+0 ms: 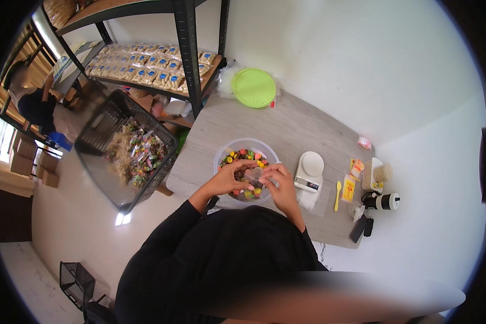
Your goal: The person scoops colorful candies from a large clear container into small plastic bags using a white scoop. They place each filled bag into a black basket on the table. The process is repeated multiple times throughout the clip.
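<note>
A small clear plastic bag [253,176] is between my two hands, above a round translucent tub [218,156]. My left hand [230,178] curves around the bag from the left, thumb below and fingers above. On the other side, the fingertips of my right hand [280,187] pinch the bag's edge. Inside the tub lie many small sweets [239,154] in brown, yellow, red and green. The hands hide part of them, and whether the bag contains anything is hard to see. Just right of the tub stands a white digital kitchen scale [306,182].
A lime-green lid [254,88] lies at the table's back. Rightward are a yellow spoon [338,196], a yellow packet [348,188], a tumbler [382,201] and a phone [358,229]. A black crate [99,172] with filled bags and a shelf rack [188,52] stand left; a person [36,103] sits beyond.
</note>
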The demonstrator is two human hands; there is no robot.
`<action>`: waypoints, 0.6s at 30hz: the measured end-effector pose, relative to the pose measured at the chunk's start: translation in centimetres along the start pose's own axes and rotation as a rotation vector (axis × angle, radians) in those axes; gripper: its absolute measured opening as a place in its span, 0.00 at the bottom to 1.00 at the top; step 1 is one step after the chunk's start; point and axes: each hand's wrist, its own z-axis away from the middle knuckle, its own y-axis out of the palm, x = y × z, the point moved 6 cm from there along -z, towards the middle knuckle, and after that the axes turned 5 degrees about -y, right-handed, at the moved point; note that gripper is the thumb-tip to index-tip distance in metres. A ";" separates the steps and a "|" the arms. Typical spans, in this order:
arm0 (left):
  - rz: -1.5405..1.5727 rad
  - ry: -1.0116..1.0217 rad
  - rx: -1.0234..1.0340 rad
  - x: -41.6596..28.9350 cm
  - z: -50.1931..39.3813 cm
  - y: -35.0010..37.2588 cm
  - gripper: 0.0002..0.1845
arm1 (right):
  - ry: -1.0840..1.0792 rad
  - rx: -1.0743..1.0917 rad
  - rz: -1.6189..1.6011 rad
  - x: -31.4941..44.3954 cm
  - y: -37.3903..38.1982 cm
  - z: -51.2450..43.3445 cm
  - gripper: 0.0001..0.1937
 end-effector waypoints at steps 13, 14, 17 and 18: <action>0.186 -0.167 0.076 1.2 0.1 1.6 0.20 | 0.054 -0.099 -0.215 -1.2 -0.3 0.4 0.07; 0.182 -0.127 0.065 0.9 0.0 1.6 0.20 | 0.056 -0.104 -0.252 -1.4 -0.3 0.5 0.08; 0.178 -0.228 0.077 1.3 0.2 1.6 0.20 | 0.195 -0.133 -0.298 -2.4 0.2 0.9 0.10; 0.205 -0.227 0.073 1.2 0.2 1.6 0.19 | 0.212 -0.155 -0.310 -2.5 0.2 1.0 0.11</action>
